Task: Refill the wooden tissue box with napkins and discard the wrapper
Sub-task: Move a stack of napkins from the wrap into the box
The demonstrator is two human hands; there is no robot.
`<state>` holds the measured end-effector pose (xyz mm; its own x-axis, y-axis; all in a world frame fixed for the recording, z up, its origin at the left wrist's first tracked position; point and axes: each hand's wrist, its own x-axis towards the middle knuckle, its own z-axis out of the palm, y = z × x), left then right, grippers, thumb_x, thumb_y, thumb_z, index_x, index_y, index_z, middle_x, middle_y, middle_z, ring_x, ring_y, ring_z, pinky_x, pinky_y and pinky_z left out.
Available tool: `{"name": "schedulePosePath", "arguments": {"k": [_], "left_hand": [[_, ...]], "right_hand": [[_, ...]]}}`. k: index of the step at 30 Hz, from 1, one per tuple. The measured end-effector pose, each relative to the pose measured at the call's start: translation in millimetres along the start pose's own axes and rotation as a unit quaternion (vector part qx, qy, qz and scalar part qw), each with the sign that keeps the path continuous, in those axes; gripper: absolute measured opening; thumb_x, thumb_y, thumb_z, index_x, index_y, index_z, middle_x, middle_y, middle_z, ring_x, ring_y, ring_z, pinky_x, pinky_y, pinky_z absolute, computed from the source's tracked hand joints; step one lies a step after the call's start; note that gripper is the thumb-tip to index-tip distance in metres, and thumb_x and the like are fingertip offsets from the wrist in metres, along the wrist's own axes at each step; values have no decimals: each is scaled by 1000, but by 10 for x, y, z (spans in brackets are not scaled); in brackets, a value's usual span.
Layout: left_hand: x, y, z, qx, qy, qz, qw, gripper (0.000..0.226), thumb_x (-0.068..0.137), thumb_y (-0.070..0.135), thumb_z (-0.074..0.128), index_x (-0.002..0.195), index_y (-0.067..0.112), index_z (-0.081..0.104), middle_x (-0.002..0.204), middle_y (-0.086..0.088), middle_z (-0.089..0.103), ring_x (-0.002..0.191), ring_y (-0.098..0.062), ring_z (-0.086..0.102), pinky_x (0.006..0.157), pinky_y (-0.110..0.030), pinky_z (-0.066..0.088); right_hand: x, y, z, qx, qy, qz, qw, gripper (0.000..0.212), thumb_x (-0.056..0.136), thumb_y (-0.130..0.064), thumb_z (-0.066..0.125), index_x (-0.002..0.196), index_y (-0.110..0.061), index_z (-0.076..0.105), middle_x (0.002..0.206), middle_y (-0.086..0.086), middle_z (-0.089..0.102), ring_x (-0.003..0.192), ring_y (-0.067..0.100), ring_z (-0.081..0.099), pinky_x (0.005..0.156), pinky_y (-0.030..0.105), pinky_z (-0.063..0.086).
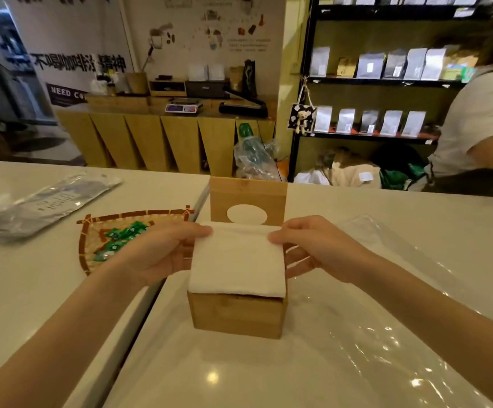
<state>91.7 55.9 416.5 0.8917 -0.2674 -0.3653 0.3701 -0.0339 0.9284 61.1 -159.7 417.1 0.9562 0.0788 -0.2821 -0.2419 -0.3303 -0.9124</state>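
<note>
A wooden tissue box (pixel 237 316) stands on the white counter in front of me, its hinged lid (pixel 248 195) with an oval hole tipped up at the back. A stack of white napkins (pixel 237 260) sits in the box's open top and rises above the rim. My left hand (pixel 163 251) grips the stack's left side, thumb on top. My right hand (pixel 313 245) grips its right side, thumb on top. A clear plastic wrapper (pixel 386 304) lies flat on the counter to the right of the box.
A woven tray (pixel 92 231) with several green sachets sits left of the box. A grey plastic bag (pixel 42 201) lies at the far left. A person in a white shirt (pixel 480 122) stands by black shelves at the back right. A gap runs between two counter slabs.
</note>
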Motion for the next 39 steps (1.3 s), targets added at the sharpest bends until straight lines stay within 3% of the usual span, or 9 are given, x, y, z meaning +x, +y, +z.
{"name": "schedulePosePath", "arguments": {"k": [2,7,13,17,19,26,31,36,39], "left_hand": [[-8,21,30,55,42,28,997,7,82,12,61,81,18,57,72,0,72,61,-8,70,49,-18,56],[0,33,60,156,90,64,982,10,78,15,66,81,23,62,82,9,62,75,-6,62,47,-9,50],[41,86,159,283,138,82,945,31,79,15,66,108,8,64,75,11,58,69,-5,57,52,-13,44],[36,60,178,391,150,133,898,27,78,19,67,105,13,68,70,13,59,69,-4,57,55,-14,42],[30,46,176,437,146,153,874,25,77,22,68,102,18,70,71,13,61,69,-3,56,53,-14,41],[20,-61,211,540,141,184,809,22,76,25,69,98,22,72,78,9,65,70,-1,55,60,-11,39],[-13,-62,278,613,145,209,748,21,77,26,68,97,23,72,91,3,73,83,-12,61,86,-30,52],[-5,-87,391,722,144,169,655,22,83,31,59,102,26,68,102,0,66,107,-22,51,99,-41,41],[-16,-112,483,771,159,134,603,21,86,27,55,105,22,64,110,-6,62,119,-27,40,101,-48,30]], "right_hand": [[10,-18,-6,-20,8,-10,1000,9,84,-24,64,87,-15,64,89,7,70,65,14,70,50,23,56],[6,-28,-12,-61,34,-44,997,8,83,-23,64,77,-19,65,80,2,69,64,12,67,51,22,57],[-1,3,-45,-113,71,-66,989,13,80,-18,68,84,-8,73,69,1,64,58,10,54,43,18,42],[6,35,-24,-105,103,-90,985,7,75,-16,72,75,-9,75,61,-3,63,52,6,53,38,10,37],[15,37,-4,-128,110,-103,980,5,74,-16,71,73,-13,75,62,-7,63,58,2,57,43,9,39],[-2,46,153,-313,153,-146,926,12,79,-18,65,88,-15,73,83,-3,68,76,12,59,68,29,53],[-22,35,249,-414,137,-155,886,19,81,-16,61,98,-20,68,97,1,69,92,21,61,75,35,52],[29,8,339,-503,114,-140,845,20,82,-8,56,98,-18,65,96,3,65,87,23,58,64,29,38],[41,-33,398,-547,120,-136,818,16,82,-4,55,93,-14,61,83,3,56,75,22,49,62,30,35]]}}
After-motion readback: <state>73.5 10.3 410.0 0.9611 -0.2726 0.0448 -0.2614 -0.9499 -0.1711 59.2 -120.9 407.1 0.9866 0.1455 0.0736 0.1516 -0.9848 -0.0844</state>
